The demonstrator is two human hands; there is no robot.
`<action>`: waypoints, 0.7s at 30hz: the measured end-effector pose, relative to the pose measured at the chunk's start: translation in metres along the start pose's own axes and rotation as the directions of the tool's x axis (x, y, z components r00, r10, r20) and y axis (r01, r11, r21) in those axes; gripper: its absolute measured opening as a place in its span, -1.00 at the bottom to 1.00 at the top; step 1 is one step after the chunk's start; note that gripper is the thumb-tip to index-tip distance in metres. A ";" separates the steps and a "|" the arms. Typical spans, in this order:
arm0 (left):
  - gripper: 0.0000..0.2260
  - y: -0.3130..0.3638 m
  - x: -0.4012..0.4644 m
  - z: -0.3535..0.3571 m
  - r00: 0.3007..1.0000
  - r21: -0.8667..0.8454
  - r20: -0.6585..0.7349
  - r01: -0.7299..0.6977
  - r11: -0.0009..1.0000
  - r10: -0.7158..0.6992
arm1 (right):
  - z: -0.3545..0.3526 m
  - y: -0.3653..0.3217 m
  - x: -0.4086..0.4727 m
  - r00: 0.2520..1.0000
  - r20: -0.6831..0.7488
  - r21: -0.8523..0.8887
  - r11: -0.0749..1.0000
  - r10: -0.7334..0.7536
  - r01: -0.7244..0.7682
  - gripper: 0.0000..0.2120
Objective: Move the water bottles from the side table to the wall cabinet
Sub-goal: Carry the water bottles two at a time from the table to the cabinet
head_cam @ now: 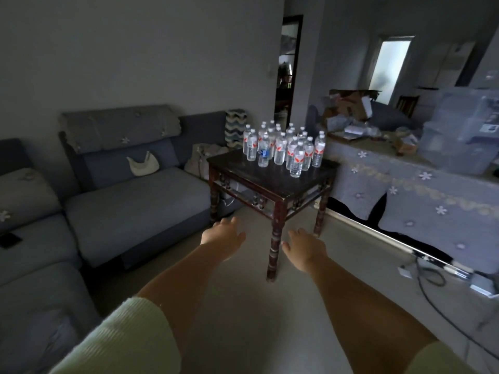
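Nothing is moved yet: all water bottles (283,148) are left on the side table's surface (272,179); left hand (222,234) and right hand (305,249) are held short, fingers spread, empty.

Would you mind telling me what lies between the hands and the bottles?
In the head view, only bare floor and the table's dark near corner separate both open hands, left and right, from the bottles.

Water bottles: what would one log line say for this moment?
water bottles: all on side table | left hand: open, empty | right hand: open, empty | stage: reaching
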State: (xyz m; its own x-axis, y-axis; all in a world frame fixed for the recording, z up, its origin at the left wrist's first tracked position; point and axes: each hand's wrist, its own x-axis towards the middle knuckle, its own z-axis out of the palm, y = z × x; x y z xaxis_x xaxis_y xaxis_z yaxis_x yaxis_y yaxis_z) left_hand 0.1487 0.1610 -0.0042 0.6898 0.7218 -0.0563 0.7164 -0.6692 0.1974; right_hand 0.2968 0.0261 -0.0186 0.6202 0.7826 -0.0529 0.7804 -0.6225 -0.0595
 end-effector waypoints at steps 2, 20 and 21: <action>-0.53 -0.012 0.035 -0.003 1.000 0.000 -0.008 0.003 1.000 -0.003 | 0.001 -0.004 0.037 1.000 -0.016 0.010 1.000 0.019 -0.018 -0.56; -0.50 -0.166 0.342 -0.066 0.998 0.040 0.037 -0.049 0.998 0.047 | -0.016 -0.135 0.362 0.997 -0.014 0.090 0.993 0.078 -0.077 -0.63; -0.48 -0.169 0.356 -0.064 0.997 0.047 0.059 -0.048 0.998 0.045 | -0.015 -0.139 0.378 0.997 -0.005 0.080 0.994 0.072 -0.071 -0.62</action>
State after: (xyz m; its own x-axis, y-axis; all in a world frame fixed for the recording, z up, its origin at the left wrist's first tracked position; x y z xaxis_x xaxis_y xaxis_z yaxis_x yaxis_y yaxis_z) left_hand 0.2667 0.5424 0.0054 0.7263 0.6792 -0.1053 0.6867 -0.7105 0.1537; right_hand 0.4242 0.4081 -0.0150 0.6751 0.7359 -0.0517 0.7254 -0.6749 -0.1353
